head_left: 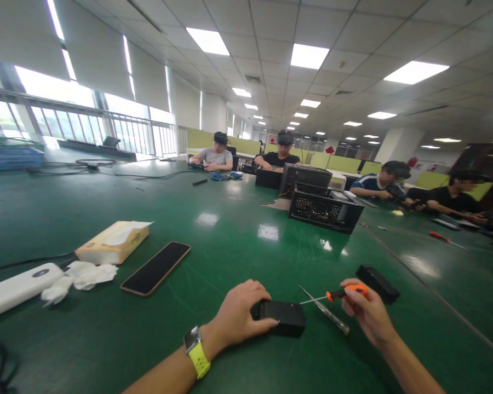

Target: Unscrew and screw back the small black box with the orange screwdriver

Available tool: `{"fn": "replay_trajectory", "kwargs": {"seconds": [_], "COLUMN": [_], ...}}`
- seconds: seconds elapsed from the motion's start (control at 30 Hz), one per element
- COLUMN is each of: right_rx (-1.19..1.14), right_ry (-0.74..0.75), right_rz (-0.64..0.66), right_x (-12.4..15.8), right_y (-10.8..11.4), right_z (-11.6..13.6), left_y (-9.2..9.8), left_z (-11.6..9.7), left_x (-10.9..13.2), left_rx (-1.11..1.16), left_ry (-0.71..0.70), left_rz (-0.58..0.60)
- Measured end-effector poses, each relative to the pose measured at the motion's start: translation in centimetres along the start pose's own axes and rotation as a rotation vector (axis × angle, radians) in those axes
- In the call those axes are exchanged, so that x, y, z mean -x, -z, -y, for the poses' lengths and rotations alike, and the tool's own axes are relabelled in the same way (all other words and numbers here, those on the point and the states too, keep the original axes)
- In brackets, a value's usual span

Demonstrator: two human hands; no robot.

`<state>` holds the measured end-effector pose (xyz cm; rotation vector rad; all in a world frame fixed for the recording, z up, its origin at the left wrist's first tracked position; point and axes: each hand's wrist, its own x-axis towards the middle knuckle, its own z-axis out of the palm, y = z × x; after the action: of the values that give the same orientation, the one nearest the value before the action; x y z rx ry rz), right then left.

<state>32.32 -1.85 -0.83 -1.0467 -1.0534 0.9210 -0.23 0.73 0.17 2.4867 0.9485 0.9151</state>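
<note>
My left hand [244, 312], with a yellow-strapped watch [196, 350] on its wrist, grips the left end of a small black box [287, 317] on the green table. In my right hand [367, 312] is an orange and black screwdriver [351, 291], its thin shaft pointing left. The tip appears at the box's upper right edge; whether it touches I cannot tell. A second screwdriver with a clear handle [332, 317] lies on the table beneath that shaft. Just behind my right hand rests another black box [378, 282].
Left of my hands lie a phone [158, 268], a tissue pack [113, 241], crumpled tissues [88, 275] and a white device [20, 287]. Ahead stand open black computer cases [324, 210]. Another orange screwdriver [441, 237] lies at far right. Several people sit along the table's far side.
</note>
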Motion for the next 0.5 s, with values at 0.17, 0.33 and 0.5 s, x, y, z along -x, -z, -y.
{"fn": "replay_trajectory", "kwargs": {"seconds": [0.17,0.33,0.5], "right_rx": [-0.056,0.009,0.134], "right_ry": [-0.002,0.005,0.041], "right_rz": [-0.025,0.013,0.078], "right_x": [0.22,0.46,0.36], "right_y": [-0.57,-0.72,-0.13], "right_z": [0.29,0.27,0.1], "left_y": [-0.13,-0.3,-0.4], "left_z": [0.05,0.33,0.53], "left_x": [0.01,0.01,0.0], "left_rx": [-0.016,0.026,0.076], "left_ry": [0.001,0.01,0.012], "left_rz": [-0.001,-0.013,-0.029]}}
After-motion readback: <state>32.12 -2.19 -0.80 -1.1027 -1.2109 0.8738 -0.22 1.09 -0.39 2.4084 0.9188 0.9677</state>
